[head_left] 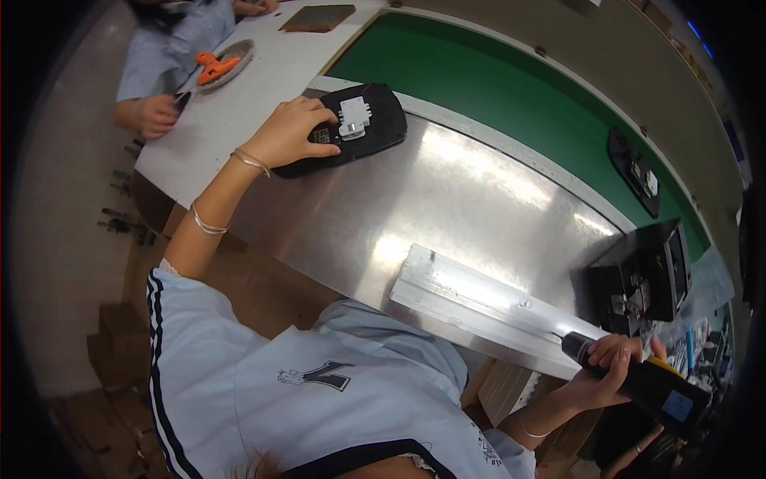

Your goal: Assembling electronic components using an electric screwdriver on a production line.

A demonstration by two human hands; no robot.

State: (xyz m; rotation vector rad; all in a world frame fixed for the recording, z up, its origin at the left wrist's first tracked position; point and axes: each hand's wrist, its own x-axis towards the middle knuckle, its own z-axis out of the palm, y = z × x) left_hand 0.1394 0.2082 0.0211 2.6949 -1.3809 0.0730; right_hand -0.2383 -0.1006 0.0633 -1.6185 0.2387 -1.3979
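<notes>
My left hand (291, 132) is at the far left of the metal worktop, thumb and fingers closed over the near end of a black rounded panel (385, 132). A white plastic mechanism (354, 117) sits on that panel, just beyond my fingertips. At the lower right, my right hand (610, 371) is wrapped around a black electric screwdriver (666, 391). Its thin bit points left, over the end of a long pale metal profile (471, 291) that lies along the worktop's near edge.
A green conveyor belt (479, 76) runs behind the metal worktop (351, 215), carrying another black panel (634, 172). A black box (638, 275) stands at the right. On the white table (263, 88), an orange tool (215, 69) rests in a dish near a co-worker's hand (155, 117).
</notes>
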